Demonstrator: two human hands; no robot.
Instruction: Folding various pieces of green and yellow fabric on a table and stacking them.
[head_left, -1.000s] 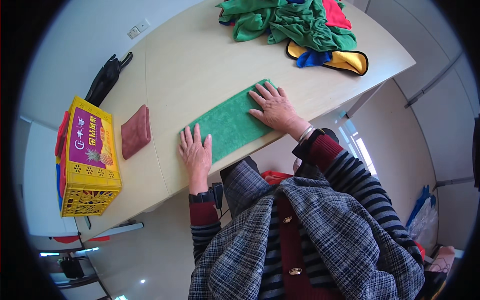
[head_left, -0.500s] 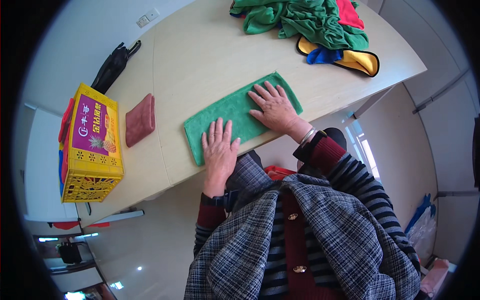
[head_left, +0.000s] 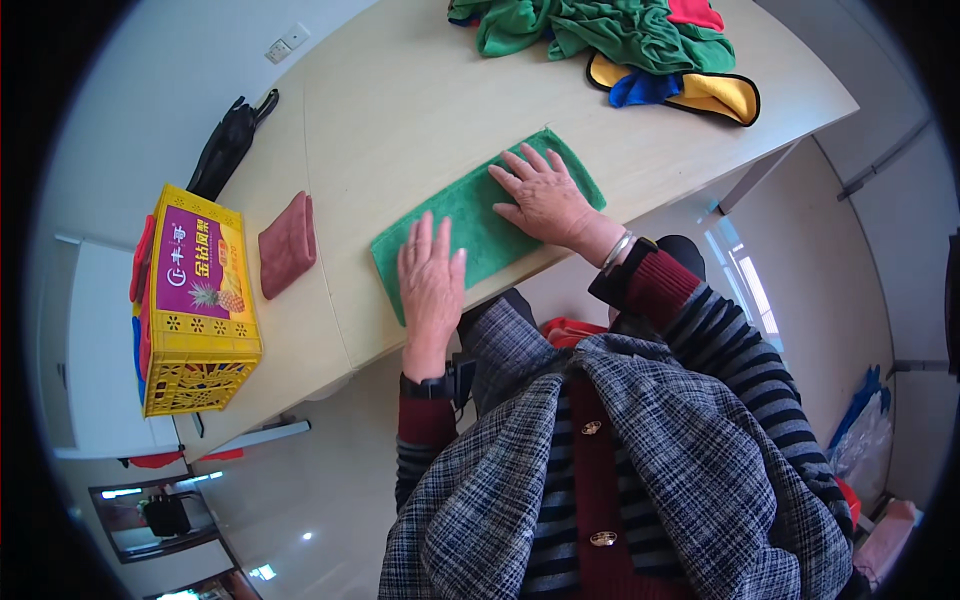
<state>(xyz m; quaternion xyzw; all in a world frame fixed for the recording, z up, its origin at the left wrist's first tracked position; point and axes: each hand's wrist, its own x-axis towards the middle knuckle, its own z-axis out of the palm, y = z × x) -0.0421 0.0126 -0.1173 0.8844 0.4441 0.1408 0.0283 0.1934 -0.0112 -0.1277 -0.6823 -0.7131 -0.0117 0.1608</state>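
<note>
A green cloth [head_left: 482, 238], folded into a long flat rectangle, lies aslant at the table's near edge. Over its left end is my left hand [head_left: 432, 285], fingers stretched out and holding nothing. My right hand [head_left: 548, 200] is spread over the cloth's right half, also with nothing in it. Whether the palms press on the cloth or hover just above it, I cannot tell. A smaller folded reddish-brown cloth [head_left: 288, 245] lies to the left on the tabletop.
At the left stands a yellow plastic crate [head_left: 200, 345] with coloured cloths inside. Behind it lies a black folded umbrella [head_left: 225, 150]. A heap of green cloths [head_left: 635, 35] fills the far right, beside a yellow cloth with black edging [head_left: 725, 97]. The pale table [head_left: 400, 110] has a seam.
My left hand has shifted slightly up the green cloth, and its fingers look lifted a little. My right hand has moved slightly left, its fingers a bit more raised. The whole view has tilted slightly.
</note>
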